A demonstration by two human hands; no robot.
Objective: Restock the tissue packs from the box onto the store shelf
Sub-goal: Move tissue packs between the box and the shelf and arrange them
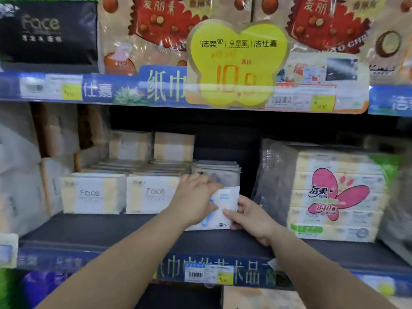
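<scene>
Even indoor light, soft blur throughout; the shelf recess (223, 126) sinks into shadow, glare streaks the plastic-wrapped packs (276, 170), and wide-angle distortion bends the left and right edges.

Tissue pack (224, 208) under the fingers (208, 182) of the left hand: white wrapper, blue markings, dark lettering. Two packs (124, 194) left of those fingers: white with pale yellow side bands, grey "Face" lettering. Multipack (336, 197) right of the right-hand fingers (231, 214): pale yellow and white layers, pink butterfly motif, green corner. Shelf board (100, 228): dark grey. Shelf edge strip (111, 89) above: blue, pale lettering. Price sign (237, 63): yellow butterfly shape, orange digits.
</scene>
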